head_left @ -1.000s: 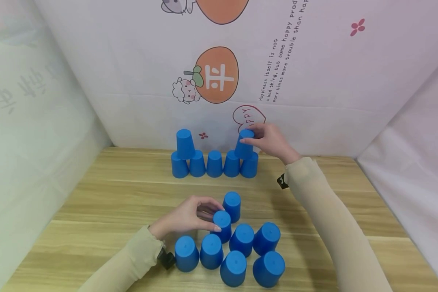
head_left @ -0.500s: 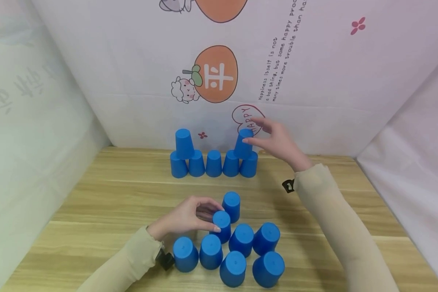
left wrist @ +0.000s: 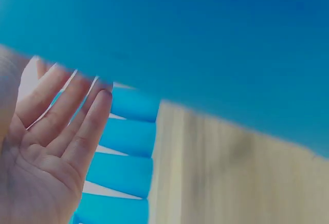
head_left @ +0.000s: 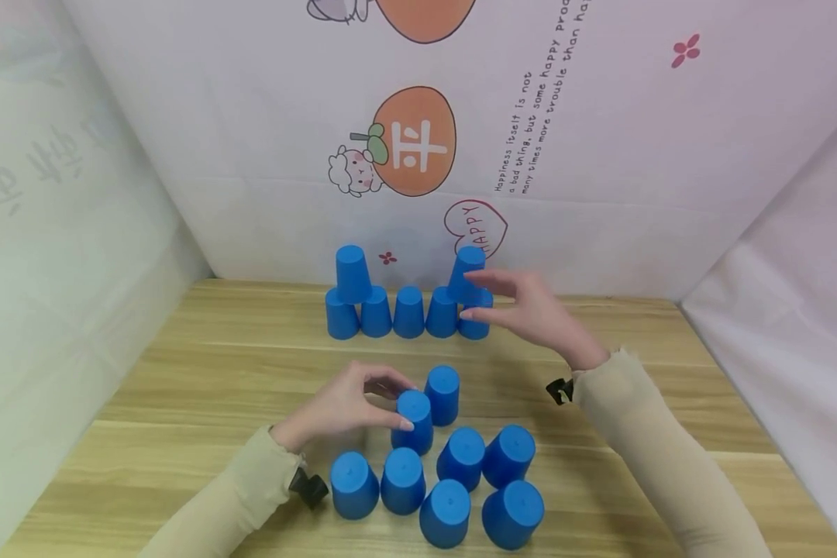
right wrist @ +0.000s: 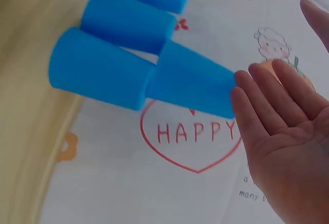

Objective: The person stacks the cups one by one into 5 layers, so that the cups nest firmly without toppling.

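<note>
My left hand (head_left: 342, 404) pinches an upside-down blue cup (head_left: 415, 426) between thumb and fingers at the near group. In the left wrist view a blurred blue cup (left wrist: 169, 44) hides the fingertips of that hand. My right hand (head_left: 539, 316) has its thumb and fingers spread and holds nothing; it is beside the upper right cup (head_left: 466, 277). That cup stands upside down across two cups of the back row. The upper left cup (head_left: 353, 274) stands likewise. The middle cup (head_left: 409, 313) of the row has nothing on top.
Several more upside-down blue cups stand near the front, among them a far one (head_left: 443, 395) and a right one (head_left: 513, 514). The wooden table (head_left: 202, 372) meets a printed white cloth (head_left: 265, 155) close behind the back row.
My right hand has let go of the upper right cup and moved down beside it. My left hand has shifted its cup slightly left and away from me.
</note>
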`<state>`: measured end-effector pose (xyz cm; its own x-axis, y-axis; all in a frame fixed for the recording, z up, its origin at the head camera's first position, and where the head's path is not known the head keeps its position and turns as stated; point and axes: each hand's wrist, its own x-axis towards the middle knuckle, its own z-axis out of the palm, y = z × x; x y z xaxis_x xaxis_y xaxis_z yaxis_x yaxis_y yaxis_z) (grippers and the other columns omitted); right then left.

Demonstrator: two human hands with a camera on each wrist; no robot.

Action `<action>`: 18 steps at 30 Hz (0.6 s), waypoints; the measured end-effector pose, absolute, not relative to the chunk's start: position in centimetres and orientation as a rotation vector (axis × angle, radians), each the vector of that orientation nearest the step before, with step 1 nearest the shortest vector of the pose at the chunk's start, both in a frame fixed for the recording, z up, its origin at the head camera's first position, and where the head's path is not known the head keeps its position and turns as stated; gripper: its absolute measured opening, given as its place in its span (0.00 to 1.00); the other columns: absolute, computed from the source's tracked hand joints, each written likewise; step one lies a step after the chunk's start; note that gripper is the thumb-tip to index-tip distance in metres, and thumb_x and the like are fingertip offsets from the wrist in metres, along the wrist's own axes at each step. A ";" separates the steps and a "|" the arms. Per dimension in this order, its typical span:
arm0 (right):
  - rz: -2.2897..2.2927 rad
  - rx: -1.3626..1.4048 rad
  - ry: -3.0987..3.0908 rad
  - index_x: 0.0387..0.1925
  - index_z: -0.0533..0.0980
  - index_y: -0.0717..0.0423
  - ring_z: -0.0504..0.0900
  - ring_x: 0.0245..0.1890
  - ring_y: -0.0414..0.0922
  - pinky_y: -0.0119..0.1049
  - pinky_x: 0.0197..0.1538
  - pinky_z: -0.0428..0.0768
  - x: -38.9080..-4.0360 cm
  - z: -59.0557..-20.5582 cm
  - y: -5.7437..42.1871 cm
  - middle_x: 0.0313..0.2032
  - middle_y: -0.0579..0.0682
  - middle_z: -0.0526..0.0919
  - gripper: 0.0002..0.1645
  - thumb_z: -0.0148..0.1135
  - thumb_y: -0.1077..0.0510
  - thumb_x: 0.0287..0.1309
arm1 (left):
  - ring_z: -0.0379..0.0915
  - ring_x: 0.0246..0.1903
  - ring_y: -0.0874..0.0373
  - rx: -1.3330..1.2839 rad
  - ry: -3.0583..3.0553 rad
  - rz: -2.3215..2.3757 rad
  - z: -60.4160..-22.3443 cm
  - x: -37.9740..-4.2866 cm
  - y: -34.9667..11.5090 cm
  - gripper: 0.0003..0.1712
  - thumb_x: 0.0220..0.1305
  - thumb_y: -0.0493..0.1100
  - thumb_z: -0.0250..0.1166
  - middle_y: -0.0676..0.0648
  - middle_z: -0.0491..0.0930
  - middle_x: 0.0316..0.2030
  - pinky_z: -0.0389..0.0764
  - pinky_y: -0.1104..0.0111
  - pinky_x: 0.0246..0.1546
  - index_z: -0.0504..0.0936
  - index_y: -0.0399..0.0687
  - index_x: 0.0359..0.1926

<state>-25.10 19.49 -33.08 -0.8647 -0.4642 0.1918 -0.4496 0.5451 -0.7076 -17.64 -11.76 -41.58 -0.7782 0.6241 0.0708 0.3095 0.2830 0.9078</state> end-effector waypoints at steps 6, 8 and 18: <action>-1.140 -0.909 2.682 0.66 0.76 0.51 0.76 0.64 0.55 0.60 0.61 0.75 -23.6 -34.7 19.0 0.63 0.52 0.79 0.35 0.75 0.48 0.59 | 0.80 0.51 0.57 0.810 2.363 1.516 -40.2 -18.0 -12.7 0.25 0.56 0.54 0.79 0.57 0.85 0.48 0.77 0.46 0.58 0.85 0.53 0.53; -1.090 -0.922 2.668 0.64 0.77 0.49 0.77 0.63 0.54 0.61 0.60 0.75 -23.1 -35.3 18.7 0.62 0.50 0.80 0.34 0.76 0.45 0.58 | 0.79 0.53 0.54 0.798 2.403 1.523 -39.6 -18.2 -13.0 0.26 0.56 0.54 0.79 0.56 0.85 0.48 0.76 0.44 0.58 0.85 0.52 0.54; -1.036 -1.069 2.423 0.61 0.79 0.54 0.82 0.58 0.47 0.54 0.59 0.79 -21.4 -38.0 17.5 0.57 0.49 0.84 0.37 0.78 0.43 0.54 | 0.75 0.57 0.50 0.827 2.693 1.560 -35.3 -19.8 -14.3 0.28 0.54 0.52 0.80 0.53 0.82 0.52 0.74 0.43 0.58 0.84 0.52 0.55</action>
